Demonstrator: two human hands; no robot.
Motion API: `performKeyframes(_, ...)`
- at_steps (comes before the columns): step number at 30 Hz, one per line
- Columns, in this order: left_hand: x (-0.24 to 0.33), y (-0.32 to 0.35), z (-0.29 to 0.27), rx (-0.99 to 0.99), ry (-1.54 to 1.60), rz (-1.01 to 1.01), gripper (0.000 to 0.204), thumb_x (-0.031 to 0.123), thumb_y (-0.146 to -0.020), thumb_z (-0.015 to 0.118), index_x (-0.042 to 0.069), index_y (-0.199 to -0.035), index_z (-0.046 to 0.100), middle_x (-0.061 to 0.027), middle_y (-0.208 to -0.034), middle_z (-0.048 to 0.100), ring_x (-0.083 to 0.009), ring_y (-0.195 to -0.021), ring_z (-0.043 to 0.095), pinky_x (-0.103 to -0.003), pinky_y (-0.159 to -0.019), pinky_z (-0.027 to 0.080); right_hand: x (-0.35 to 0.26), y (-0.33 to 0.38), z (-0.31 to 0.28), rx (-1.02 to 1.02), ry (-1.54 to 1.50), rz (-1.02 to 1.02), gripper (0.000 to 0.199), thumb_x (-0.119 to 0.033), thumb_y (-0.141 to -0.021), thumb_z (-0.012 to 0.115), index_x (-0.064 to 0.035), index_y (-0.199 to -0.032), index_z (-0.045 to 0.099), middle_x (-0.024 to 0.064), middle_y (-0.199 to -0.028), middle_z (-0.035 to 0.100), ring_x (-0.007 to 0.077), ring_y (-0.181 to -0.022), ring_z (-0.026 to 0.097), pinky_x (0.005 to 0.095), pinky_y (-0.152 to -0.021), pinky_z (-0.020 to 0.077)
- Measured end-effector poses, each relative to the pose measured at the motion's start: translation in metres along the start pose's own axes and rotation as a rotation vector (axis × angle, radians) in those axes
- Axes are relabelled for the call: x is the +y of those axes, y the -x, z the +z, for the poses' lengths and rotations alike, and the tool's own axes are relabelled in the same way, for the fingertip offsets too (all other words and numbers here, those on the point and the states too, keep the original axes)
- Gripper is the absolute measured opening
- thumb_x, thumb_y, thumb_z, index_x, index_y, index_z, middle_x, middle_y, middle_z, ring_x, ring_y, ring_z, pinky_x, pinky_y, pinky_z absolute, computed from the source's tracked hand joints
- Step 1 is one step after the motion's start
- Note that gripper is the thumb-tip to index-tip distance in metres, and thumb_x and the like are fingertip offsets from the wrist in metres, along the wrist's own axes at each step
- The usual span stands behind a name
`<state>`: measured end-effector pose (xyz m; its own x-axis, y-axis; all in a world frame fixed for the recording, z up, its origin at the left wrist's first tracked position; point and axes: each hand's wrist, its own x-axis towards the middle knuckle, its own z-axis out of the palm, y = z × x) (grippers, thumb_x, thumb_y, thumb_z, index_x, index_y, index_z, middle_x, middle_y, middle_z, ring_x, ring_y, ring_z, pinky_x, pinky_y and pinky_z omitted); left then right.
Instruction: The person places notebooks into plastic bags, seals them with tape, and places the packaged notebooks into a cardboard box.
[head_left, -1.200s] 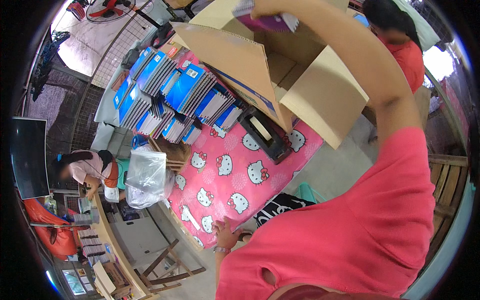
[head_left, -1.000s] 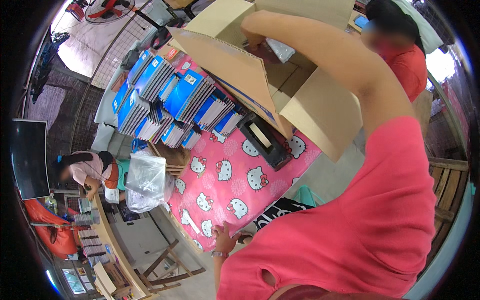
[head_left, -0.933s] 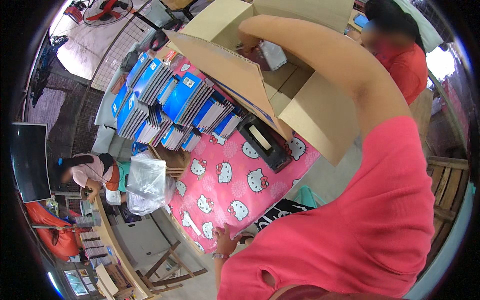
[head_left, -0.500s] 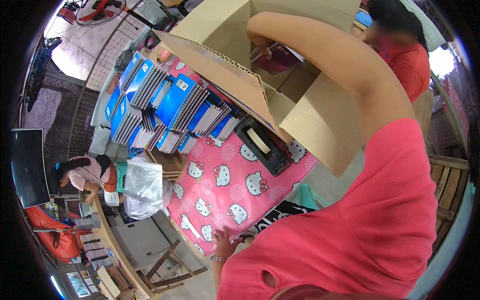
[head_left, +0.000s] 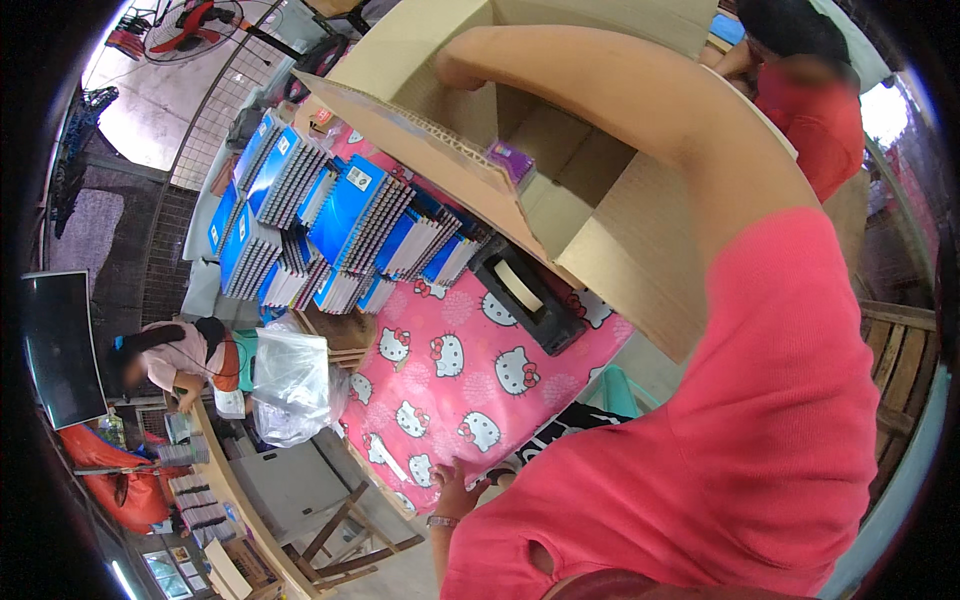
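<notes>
Purple-covered notebook now rests inside large brown cardboard box; right hand has released it, grip hidden; left hand presses flat, open, on pink cartoon-cat tablecloth.

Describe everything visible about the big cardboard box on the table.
The cardboard box is large, plain brown corrugated board, open at the top with its flaps spread outward. It stands on the pink cartoon-cat tablecloth, beside a black tape dispenser and stacks of blue notebooks. A purple packet shows inside. The person's right arm reaches into it; the right hand is by the inner wall.
</notes>
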<state>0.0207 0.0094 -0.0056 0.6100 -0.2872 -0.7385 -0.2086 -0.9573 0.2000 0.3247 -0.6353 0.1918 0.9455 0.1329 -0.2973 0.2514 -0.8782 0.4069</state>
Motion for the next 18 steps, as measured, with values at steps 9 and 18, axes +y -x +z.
performKeyframes(9,0.007,0.013,0.015,0.120,0.029,0.008,0.106,0.058,-0.077,0.066,-0.002,-0.146,0.012,-0.0496,-0.138,-0.002,-0.0674,-0.128,-0.003,-0.068,-0.104,0.014,-0.028,0.036,0.024,0.001,-0.111,0.215,0.024,-0.018,-0.079,0.065,-0.0061,-0.100,0.065,0.0120,-0.099,0.066,0.0287,-0.090,0.063,0.0414,-0.075,0.0511)
performKeyframes(18,0.014,0.005,0.017,0.190,-0.015,-0.003,0.101,0.064,-0.078,0.059,0.004,-0.147,0.016,-0.0459,-0.141,0.005,-0.0657,-0.129,0.001,-0.064,-0.107,0.015,0.011,0.078,-0.005,0.446,-0.030,0.310,0.014,-0.014,-0.082,0.061,-0.0064,-0.094,0.064,0.0114,-0.094,0.064,0.0286,-0.086,0.062,0.0404,-0.074,0.0503)
